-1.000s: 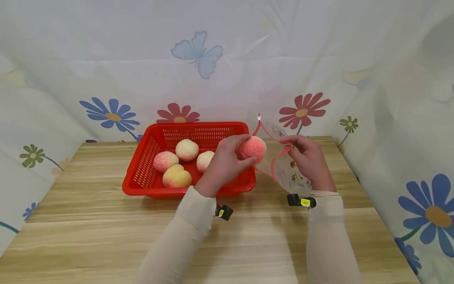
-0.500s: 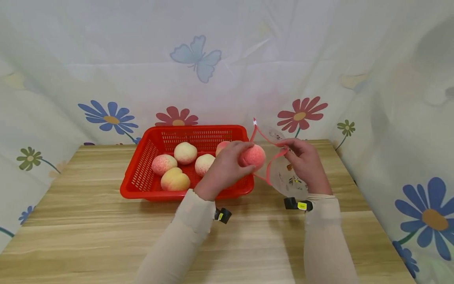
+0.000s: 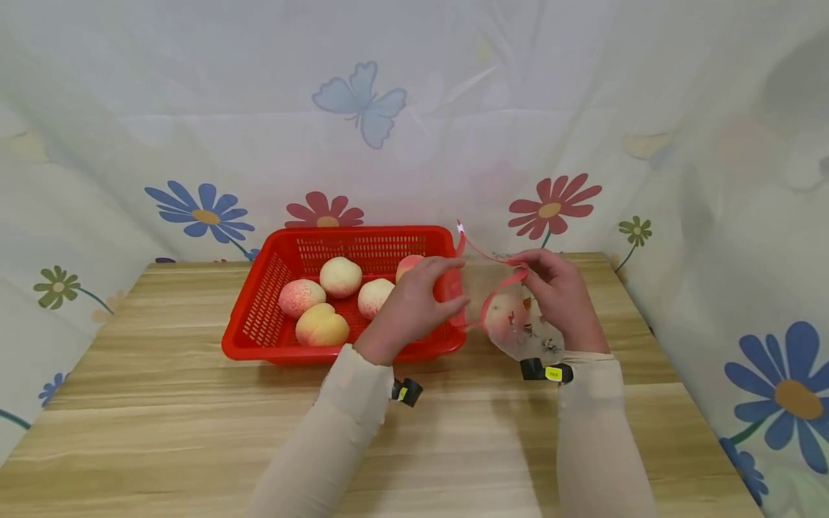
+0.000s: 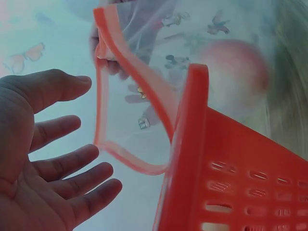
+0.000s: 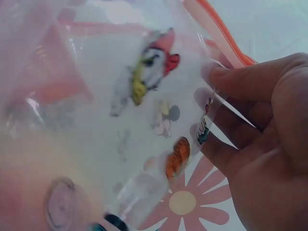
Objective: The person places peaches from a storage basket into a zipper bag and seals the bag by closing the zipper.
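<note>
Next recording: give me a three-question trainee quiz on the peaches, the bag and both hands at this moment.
1. True or false: the left hand grips a peach.
2. Where is the pink peach nearest the right hand? A in the red plastic basket, B inside the clear red-rimmed zip bag, C on the wooden table.
3. How many peaches lie in the basket?

Key: 1 false, its fingers are spread, empty. 2 B. 3 five, one partly hidden.

The red plastic lattice basket (image 3: 259, 316) and the clear red-rimmed zip bag (image 3: 518, 324) crowd the far wooden surface (image 3: 162, 432); its near half lies open for passage.
</note>
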The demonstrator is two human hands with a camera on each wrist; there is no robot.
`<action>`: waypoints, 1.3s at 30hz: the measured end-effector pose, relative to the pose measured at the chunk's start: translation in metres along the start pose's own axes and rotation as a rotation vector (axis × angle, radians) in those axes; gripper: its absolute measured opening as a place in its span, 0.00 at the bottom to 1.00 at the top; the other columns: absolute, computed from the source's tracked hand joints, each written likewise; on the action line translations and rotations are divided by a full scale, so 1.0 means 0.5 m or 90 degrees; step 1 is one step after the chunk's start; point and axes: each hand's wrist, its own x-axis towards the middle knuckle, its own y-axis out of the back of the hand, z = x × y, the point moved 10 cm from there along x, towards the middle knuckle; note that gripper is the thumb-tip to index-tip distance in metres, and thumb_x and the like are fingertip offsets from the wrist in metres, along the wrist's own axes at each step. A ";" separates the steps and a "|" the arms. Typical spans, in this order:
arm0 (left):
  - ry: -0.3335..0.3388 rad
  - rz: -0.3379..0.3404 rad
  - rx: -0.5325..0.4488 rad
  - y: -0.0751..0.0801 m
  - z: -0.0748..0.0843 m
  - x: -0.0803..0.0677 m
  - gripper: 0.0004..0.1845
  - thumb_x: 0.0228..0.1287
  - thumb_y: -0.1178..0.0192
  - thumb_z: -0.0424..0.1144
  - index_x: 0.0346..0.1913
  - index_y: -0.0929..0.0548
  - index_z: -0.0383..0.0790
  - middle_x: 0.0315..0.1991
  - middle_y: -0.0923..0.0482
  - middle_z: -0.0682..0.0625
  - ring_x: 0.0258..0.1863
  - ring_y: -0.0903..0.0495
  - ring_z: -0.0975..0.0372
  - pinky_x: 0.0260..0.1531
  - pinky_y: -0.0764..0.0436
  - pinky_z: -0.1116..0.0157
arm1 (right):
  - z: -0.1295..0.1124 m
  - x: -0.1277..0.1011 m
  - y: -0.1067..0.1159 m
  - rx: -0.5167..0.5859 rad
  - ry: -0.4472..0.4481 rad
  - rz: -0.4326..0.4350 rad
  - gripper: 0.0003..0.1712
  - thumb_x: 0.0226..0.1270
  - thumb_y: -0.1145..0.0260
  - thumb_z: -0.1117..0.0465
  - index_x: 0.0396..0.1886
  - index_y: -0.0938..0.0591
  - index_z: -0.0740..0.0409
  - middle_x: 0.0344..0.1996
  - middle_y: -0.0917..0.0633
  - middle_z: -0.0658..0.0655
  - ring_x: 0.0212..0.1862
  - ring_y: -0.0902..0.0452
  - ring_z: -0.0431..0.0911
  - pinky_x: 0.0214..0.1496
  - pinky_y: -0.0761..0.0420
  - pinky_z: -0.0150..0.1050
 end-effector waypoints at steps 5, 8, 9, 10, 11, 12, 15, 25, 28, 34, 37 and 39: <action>0.013 -0.001 0.002 -0.002 -0.009 0.001 0.29 0.60 0.34 0.47 0.64 0.26 0.49 0.63 0.27 0.53 0.63 0.30 0.59 0.57 0.20 0.57 | -0.004 0.001 0.009 0.001 0.006 0.016 0.12 0.70 0.38 0.58 0.50 0.17 0.53 0.41 0.16 0.57 0.32 0.25 0.45 0.28 0.21 0.30; 0.024 -0.005 -0.001 -0.004 -0.015 0.001 0.29 0.60 0.34 0.47 0.64 0.26 0.49 0.63 0.27 0.53 0.63 0.30 0.58 0.56 0.20 0.57 | -0.010 0.000 0.015 0.012 0.019 0.031 0.12 0.69 0.38 0.59 0.50 0.17 0.54 0.39 0.16 0.50 0.29 0.26 0.45 0.26 0.21 0.33; 0.028 -0.008 -0.003 -0.005 -0.017 0.000 0.29 0.60 0.34 0.47 0.64 0.26 0.48 0.63 0.27 0.53 0.63 0.30 0.58 0.56 0.19 0.56 | -0.011 0.000 0.017 0.015 0.023 0.034 0.12 0.69 0.38 0.59 0.50 0.16 0.54 0.38 0.17 0.46 0.28 0.26 0.44 0.25 0.21 0.32; 0.032 -0.012 -0.005 -0.006 -0.019 0.000 0.29 0.60 0.34 0.47 0.64 0.26 0.49 0.63 0.27 0.53 0.63 0.30 0.58 0.55 0.19 0.56 | -0.013 0.000 0.018 0.019 0.026 0.037 0.12 0.69 0.38 0.60 0.49 0.16 0.54 0.37 0.17 0.42 0.28 0.26 0.43 0.25 0.21 0.32; 0.036 -0.014 -0.005 -0.007 -0.022 0.000 0.29 0.60 0.34 0.47 0.65 0.27 0.49 0.63 0.27 0.53 0.63 0.30 0.58 0.55 0.19 0.56 | -0.014 0.000 0.018 0.022 0.028 0.038 0.12 0.69 0.38 0.60 0.49 0.16 0.55 0.37 0.18 0.40 0.28 0.26 0.42 0.26 0.21 0.32; 0.039 -0.016 -0.005 -0.008 -0.024 0.000 0.29 0.60 0.34 0.48 0.65 0.27 0.49 0.63 0.27 0.53 0.63 0.30 0.58 0.55 0.19 0.56 | -0.016 0.000 0.018 0.026 0.031 0.039 0.12 0.69 0.38 0.61 0.49 0.16 0.55 0.36 0.18 0.38 0.27 0.26 0.43 0.25 0.21 0.32; 0.037 -0.015 -0.001 -0.005 -0.028 0.000 0.28 0.60 0.34 0.48 0.64 0.26 0.49 0.63 0.27 0.54 0.63 0.30 0.59 0.57 0.21 0.57 | -0.018 0.000 0.016 0.024 0.035 0.039 0.12 0.70 0.39 0.61 0.50 0.17 0.56 0.37 0.17 0.41 0.27 0.26 0.46 0.25 0.20 0.33; 0.060 -0.010 -0.013 0.009 -0.052 -0.008 0.28 0.60 0.33 0.48 0.63 0.25 0.48 0.61 0.26 0.53 0.60 0.29 0.58 0.57 0.20 0.55 | -0.016 0.000 0.008 0.017 0.030 0.035 0.12 0.69 0.38 0.64 0.50 0.17 0.58 0.44 0.16 0.59 0.31 0.25 0.39 0.27 0.18 0.34; 0.074 -0.011 -0.016 0.014 -0.063 -0.013 0.27 0.59 0.33 0.49 0.62 0.25 0.49 0.60 0.26 0.53 0.59 0.28 0.58 0.56 0.20 0.55 | -0.017 -0.001 0.007 0.016 0.028 0.034 0.13 0.69 0.38 0.64 0.51 0.18 0.58 0.45 0.16 0.59 0.34 0.25 0.40 0.28 0.18 0.33; 0.106 -0.004 -0.010 0.032 -0.095 -0.026 0.27 0.59 0.33 0.49 0.62 0.25 0.52 0.60 0.26 0.54 0.57 0.27 0.59 0.55 0.19 0.54 | -0.020 0.000 0.004 0.029 0.022 0.036 0.13 0.69 0.38 0.64 0.51 0.18 0.59 0.47 0.16 0.60 0.36 0.25 0.39 0.27 0.19 0.30; 0.119 -0.001 -0.008 0.042 -0.114 -0.034 0.29 0.59 0.33 0.49 0.63 0.26 0.53 0.62 0.26 0.53 0.58 0.27 0.57 0.57 0.21 0.53 | -0.020 0.001 -0.001 0.027 0.021 0.038 0.13 0.69 0.38 0.64 0.51 0.18 0.58 0.47 0.16 0.59 0.35 0.25 0.39 0.27 0.18 0.31; 0.126 0.002 -0.006 0.048 -0.125 -0.039 0.29 0.59 0.34 0.50 0.64 0.26 0.52 0.63 0.27 0.52 0.61 0.27 0.55 0.59 0.23 0.53 | -0.018 0.002 -0.003 0.021 0.020 0.041 0.13 0.69 0.38 0.64 0.51 0.18 0.57 0.46 0.16 0.58 0.35 0.24 0.40 0.27 0.18 0.33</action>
